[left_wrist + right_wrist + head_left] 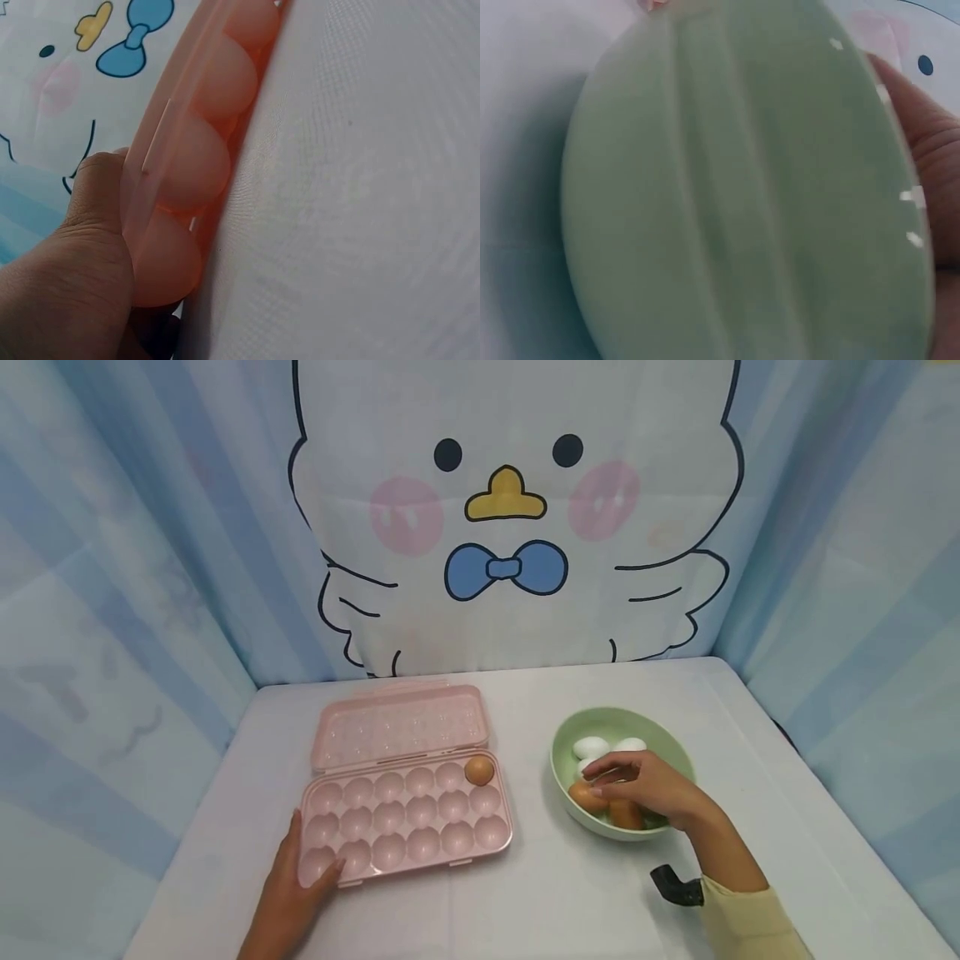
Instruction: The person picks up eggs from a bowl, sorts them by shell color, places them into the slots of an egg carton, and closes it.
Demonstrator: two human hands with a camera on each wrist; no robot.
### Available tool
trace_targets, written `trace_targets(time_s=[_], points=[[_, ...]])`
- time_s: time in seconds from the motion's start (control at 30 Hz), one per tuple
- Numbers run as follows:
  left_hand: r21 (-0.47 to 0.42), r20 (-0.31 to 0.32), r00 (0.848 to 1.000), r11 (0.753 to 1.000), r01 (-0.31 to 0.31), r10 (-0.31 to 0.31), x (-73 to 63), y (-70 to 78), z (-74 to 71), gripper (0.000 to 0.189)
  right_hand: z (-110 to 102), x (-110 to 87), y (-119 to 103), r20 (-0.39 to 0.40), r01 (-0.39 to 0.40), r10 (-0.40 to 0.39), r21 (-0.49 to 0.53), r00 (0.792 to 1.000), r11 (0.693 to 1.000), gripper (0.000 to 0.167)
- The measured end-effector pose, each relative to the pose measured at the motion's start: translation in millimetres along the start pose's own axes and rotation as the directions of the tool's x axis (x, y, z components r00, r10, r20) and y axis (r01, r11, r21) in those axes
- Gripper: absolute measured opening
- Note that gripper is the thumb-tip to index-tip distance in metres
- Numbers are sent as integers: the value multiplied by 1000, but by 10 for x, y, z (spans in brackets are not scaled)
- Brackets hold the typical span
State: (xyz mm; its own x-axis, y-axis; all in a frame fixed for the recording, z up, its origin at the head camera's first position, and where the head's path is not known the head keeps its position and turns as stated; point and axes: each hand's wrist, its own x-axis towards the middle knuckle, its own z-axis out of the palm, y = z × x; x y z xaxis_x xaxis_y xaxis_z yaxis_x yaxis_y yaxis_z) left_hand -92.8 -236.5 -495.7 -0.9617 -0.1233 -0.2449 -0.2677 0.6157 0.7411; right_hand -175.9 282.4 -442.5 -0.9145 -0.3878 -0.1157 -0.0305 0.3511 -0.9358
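Note:
A pink plastic egg box [405,814] lies with its lid [401,727] folded back. One brown egg [479,770] sits in its back right cup. My left hand [296,881] grips the box's front left corner, thumb on the front edge; in the left wrist view the thumb [97,187] lies against the rim. To the right, a green bowl [678,752] holds white eggs [591,747] and brown eggs [626,815]. My right hand [645,785] reaches over the rim, fingers loosely bent just above a brown egg [583,797]. The bowl's wall [727,187] hides the fingertips in the right wrist view.
Both things stand on a white-covered table [540,902]. A black curved piece [677,887] sticks out by the right sleeve [750,922]. Behind the table hangs a printed curtain [510,627], with blue-striped curtains on both sides.

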Motion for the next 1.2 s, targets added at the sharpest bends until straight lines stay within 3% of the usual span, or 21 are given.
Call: trace_targets(time_s=[0.3, 0.6, 0.87, 1.2], points=[[25, 21, 999, 999, 42, -42, 16, -10, 3, 121, 14, 17, 55, -25, -29, 31, 81, 999, 996, 35], [24, 6, 1000, 1000, 5, -5, 20, 4, -26, 119, 40, 63, 61, -32, -49, 52, 104, 998, 993, 38], [13, 18, 999, 999, 44, -44, 13, 1, 10, 120, 54, 30, 74, -41, -89, 92, 65, 995, 994, 40], [2, 17, 1000, 1000, 25, -25, 9, 18, -6, 119, 76, 88, 26, -9, -80, 80, 4, 997, 997, 39]])
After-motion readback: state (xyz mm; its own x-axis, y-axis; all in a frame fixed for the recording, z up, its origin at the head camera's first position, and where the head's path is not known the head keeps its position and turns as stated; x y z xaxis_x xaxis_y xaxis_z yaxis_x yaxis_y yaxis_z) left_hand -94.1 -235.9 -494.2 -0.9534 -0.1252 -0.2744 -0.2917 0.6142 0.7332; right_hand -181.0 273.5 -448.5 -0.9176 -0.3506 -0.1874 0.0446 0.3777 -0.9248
